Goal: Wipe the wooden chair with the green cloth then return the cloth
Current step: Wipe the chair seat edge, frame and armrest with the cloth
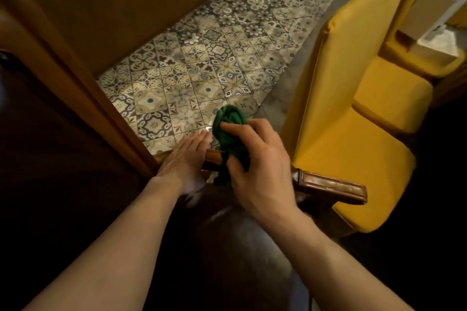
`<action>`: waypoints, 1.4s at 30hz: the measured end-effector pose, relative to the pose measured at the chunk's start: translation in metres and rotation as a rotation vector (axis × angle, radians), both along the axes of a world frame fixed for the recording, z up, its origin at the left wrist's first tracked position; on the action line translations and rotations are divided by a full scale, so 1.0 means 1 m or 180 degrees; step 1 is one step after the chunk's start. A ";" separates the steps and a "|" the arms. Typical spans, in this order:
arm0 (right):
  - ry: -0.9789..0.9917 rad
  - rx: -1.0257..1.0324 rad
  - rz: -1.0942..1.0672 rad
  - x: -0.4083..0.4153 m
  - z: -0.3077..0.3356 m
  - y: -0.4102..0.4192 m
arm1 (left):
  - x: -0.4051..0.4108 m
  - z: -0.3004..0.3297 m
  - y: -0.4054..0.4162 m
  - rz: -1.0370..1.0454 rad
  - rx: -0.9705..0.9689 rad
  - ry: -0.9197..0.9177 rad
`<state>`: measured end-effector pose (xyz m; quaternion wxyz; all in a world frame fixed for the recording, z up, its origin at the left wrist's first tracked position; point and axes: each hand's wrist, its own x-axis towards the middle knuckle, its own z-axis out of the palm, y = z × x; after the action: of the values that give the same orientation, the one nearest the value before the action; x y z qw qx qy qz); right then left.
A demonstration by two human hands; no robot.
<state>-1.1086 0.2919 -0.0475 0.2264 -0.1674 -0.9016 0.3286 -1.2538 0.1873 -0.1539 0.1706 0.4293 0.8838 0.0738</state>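
Note:
The wooden chair [328, 188] is right below me, its carved top rail running from the centre to the right and its dark seat in shadow underneath. My right hand [260, 166] is closed around the bunched green cloth [228, 125], which sticks up above my fingers and hangs down against the rail. My left hand [184, 156] lies flat with fingers together on the left end of the rail, beside the cloth.
A dark wooden table edge [75, 98] runs diagonally along the left. Yellow covered chairs [353, 118] stand close on the right. A patterned tile-print rug [202, 65] covers the floor ahead.

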 end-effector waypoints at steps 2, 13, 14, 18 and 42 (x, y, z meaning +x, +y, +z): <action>-0.0211 0.0190 0.0069 -0.013 -0.021 -0.011 | -0.006 -0.005 0.001 0.0019 0.0152 0.0098; -0.1869 0.1798 0.0232 -0.031 -0.095 -0.014 | -0.012 -0.023 -0.001 0.0226 -0.0001 0.0286; -0.1850 0.1793 0.0299 -0.031 -0.094 -0.008 | -0.011 -0.024 -0.001 0.0216 -0.0001 0.0304; -0.1801 0.1954 0.0569 -0.027 -0.092 0.007 | -0.011 -0.023 0.000 0.0180 0.0020 0.0338; -0.2361 0.1960 -0.0041 0.013 -0.033 0.039 | -0.012 -0.018 0.002 0.0114 -0.0070 0.0388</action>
<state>-1.0957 0.3306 -0.0803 -0.0695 -0.2041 -0.9758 -0.0369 -1.2657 0.1894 -0.1720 0.1197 0.4153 0.9009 0.0409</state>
